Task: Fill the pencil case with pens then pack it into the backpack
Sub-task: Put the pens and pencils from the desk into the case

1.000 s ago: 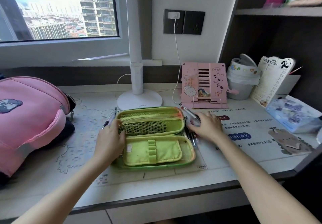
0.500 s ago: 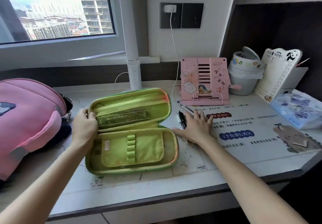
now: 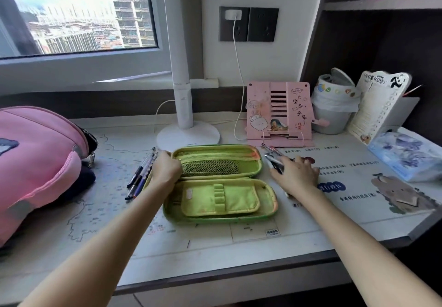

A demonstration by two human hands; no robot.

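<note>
A green pencil case (image 3: 220,199) lies open in the middle of the desk, its mesh-pocket lid folded back. My left hand (image 3: 166,171) grips the left end of that lid. Several pens (image 3: 140,177) lie loose just left of this hand. My right hand (image 3: 295,174) rests palm down to the right of the case, its thumb and fingers closing round a bundle of pens (image 3: 273,159) that pokes out toward the case. A pink backpack (image 3: 35,163) lies at the desk's left edge.
A white lamp base (image 3: 189,137) stands right behind the case, with a pink book stand (image 3: 279,113) and a charging cable beside it. A small bin (image 3: 332,105), a calendar card and a tissue pack (image 3: 406,153) fill the right side. The desk's front edge is near.
The case, lifted and tilted to the left half a second ago, lies flat again, uncovering the pens on its left. My right hand has gone from flat on the pens to closing round them.
</note>
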